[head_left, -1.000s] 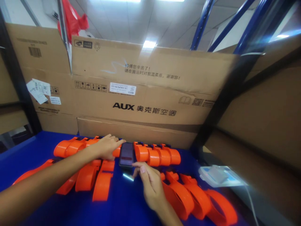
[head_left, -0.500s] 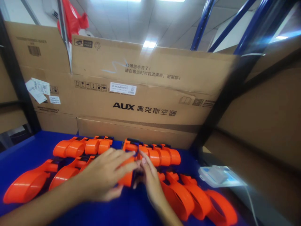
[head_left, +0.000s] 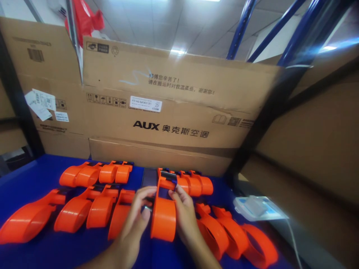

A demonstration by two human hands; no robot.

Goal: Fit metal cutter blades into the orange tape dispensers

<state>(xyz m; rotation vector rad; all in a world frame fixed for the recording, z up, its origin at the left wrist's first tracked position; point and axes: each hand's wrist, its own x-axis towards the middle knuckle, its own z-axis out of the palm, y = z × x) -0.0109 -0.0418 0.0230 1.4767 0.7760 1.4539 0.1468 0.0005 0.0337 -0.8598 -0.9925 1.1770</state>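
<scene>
Both my hands hold one orange tape dispenser [head_left: 163, 213] upright over the blue table [head_left: 33, 175]. My left hand [head_left: 136, 221] grips its left side with fingers curled at its black front end. My right hand [head_left: 183, 213] clasps its right side. A dark phone [head_left: 149, 177] lies flat just beyond the dispenser, partly hidden by it. More orange tape dispensers lie in rows: one group at the back left [head_left: 95, 173], one at the front left [head_left: 73, 213], one at the back right [head_left: 193, 182] and one at the front right [head_left: 238, 239].
Large AUX cardboard boxes [head_left: 174, 108] wall off the back of the table. A black rack post [head_left: 260, 119] and more cardboard stand at the right. A white and blue flat device [head_left: 259, 209] with a cable lies at the table's right edge.
My left hand drew back from the far row and picked up an orange dispenser together with my right hand. The dispenser now stands between both hands in front of the phone.
</scene>
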